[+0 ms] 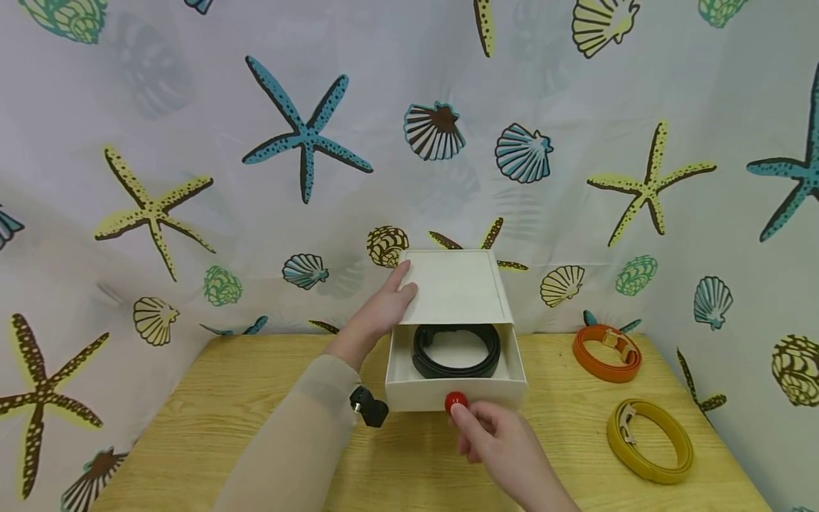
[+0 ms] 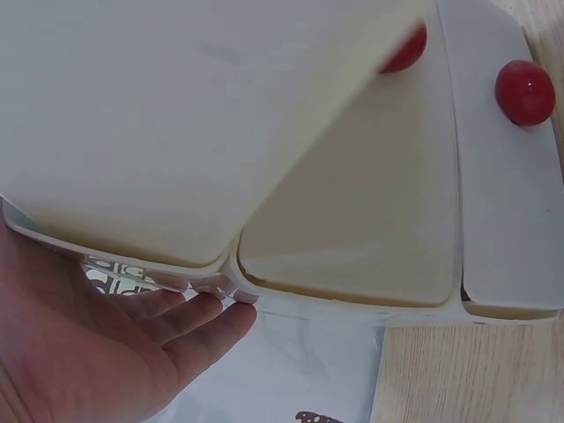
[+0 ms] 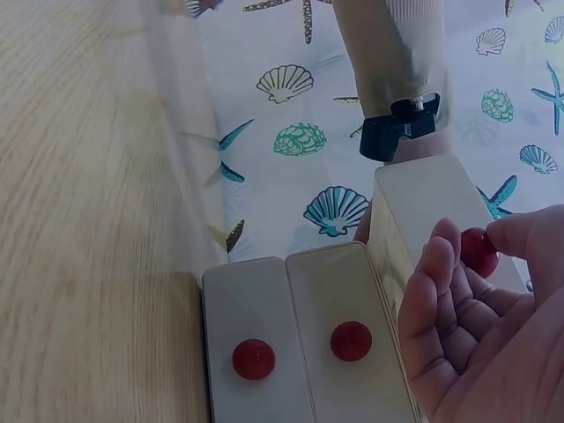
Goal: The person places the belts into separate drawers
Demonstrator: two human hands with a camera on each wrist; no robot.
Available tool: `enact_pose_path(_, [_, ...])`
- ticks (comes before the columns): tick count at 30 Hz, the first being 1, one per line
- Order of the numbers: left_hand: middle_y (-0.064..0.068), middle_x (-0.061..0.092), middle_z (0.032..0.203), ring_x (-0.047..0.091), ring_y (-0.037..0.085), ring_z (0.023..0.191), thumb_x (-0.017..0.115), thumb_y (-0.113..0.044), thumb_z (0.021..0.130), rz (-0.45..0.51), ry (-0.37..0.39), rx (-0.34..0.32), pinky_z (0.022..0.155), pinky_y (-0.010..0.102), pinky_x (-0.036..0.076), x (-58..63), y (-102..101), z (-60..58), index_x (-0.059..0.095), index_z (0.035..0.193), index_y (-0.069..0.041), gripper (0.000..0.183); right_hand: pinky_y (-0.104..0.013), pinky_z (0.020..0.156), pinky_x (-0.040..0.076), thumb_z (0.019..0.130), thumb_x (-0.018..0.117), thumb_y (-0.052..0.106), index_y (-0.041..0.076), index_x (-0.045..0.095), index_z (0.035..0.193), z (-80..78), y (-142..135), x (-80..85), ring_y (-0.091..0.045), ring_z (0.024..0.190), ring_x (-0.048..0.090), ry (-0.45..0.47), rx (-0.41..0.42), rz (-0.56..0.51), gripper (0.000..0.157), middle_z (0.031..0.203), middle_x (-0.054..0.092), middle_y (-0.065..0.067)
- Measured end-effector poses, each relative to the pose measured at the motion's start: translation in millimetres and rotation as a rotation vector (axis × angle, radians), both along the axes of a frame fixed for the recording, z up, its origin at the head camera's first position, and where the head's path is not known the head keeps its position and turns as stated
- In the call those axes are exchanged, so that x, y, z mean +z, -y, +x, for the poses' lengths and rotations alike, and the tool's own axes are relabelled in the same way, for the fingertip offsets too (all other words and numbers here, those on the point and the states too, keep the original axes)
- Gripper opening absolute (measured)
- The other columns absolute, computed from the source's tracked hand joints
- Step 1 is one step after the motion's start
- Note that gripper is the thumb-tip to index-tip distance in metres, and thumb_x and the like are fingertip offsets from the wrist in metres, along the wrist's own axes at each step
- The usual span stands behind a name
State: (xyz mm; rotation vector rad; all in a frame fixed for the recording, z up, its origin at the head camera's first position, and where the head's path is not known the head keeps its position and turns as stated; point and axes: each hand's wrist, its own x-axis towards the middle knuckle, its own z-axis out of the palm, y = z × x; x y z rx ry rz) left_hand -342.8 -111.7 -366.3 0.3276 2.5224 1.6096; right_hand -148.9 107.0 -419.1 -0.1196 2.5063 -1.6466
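Observation:
A small white drawer cabinet (image 1: 453,284) stands at the back of the table, its top drawer (image 1: 409,395) pulled out. Inside that drawer lies a coiled black belt (image 1: 456,371). My right hand (image 1: 495,441) pinches the drawer's round red knob (image 1: 456,400) between thumb and fingers. My left hand (image 1: 379,307) rests against the cabinet's left side near the top; in the left wrist view its fingers (image 2: 207,339) lie extended along the side wall. Two lower drawers with red knobs (image 3: 351,341) are closed in the right wrist view.
Right of the cabinet, a coiled orange belt (image 1: 608,371) lies on the wooden table (image 1: 256,398), with a coiled yellow belt (image 1: 659,473) nearer the front. A white cloth (image 1: 384,185) printed with shells and starfish hangs behind and at the sides.

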Motion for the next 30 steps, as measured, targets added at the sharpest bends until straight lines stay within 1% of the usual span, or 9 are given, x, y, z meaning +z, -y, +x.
enact_pose_path(11, [0.009,0.000,0.186,-0.002,0.032,0.170,0.037,-0.034,0.119,0.000,0.007,0.001,0.135,0.056,0.003,2.1,-0.5,2.4,0.008,0.180,-0.024,0.068,-0.038,0.073,0.052,0.110,0.062,0.058,0.013,0.074,0.088,-14.4,2.9,2.1,-0.021,0.075,0.066,-0.011,-0.019,-0.015,0.051,0.076,0.071,-0.001])
enact_pose_path(18, [0.010,0.000,0.186,0.000,0.032,0.170,0.037,-0.033,0.119,-0.004,0.012,0.010,0.135,0.055,0.004,1.8,-2.0,1.1,0.009,0.180,-0.023,0.068,-0.038,0.071,0.054,0.110,0.063,0.058,0.017,0.080,0.096,-21.8,3.9,2.0,-0.021,0.072,0.066,-0.055,-0.019,-0.028,0.046,0.077,0.072,0.000])
enact_pose_path(20, [0.010,0.000,0.186,0.000,0.032,0.170,0.037,-0.034,0.119,-0.009,0.013,0.011,0.135,0.055,0.004,2.0,-1.6,1.2,0.008,0.180,-0.023,0.068,-0.037,0.071,0.055,0.110,0.063,0.057,0.016,0.080,0.096,-23.3,4.4,2.2,-0.020,0.072,0.066,-0.068,-0.016,-0.030,0.046,0.076,0.072,0.000])
enact_pose_path(26, [0.011,-0.001,0.186,0.000,0.034,0.169,0.037,-0.033,0.119,-0.016,0.008,0.000,0.135,0.056,0.004,1.8,-0.8,0.2,0.007,0.180,-0.021,0.069,-0.037,0.072,0.054,0.110,0.063,0.058,0.015,0.076,0.087,-29.9,5.3,3.0,-0.020,0.072,0.065,-0.084,-0.030,-0.016,0.051,0.075,0.070,-0.001])
enact_pose_path(30, [0.010,-0.002,0.186,0.000,0.033,0.169,0.037,-0.034,0.119,-0.013,0.013,-0.004,0.135,0.056,0.004,1.3,-0.3,-1.1,0.007,0.180,-0.023,0.069,-0.038,0.072,0.054,0.110,0.063,0.057,0.014,0.074,0.082,-35.4,5.2,1.7,-0.021,0.072,0.066,-0.093,-0.045,-0.010,0.053,0.074,0.070,-0.002])
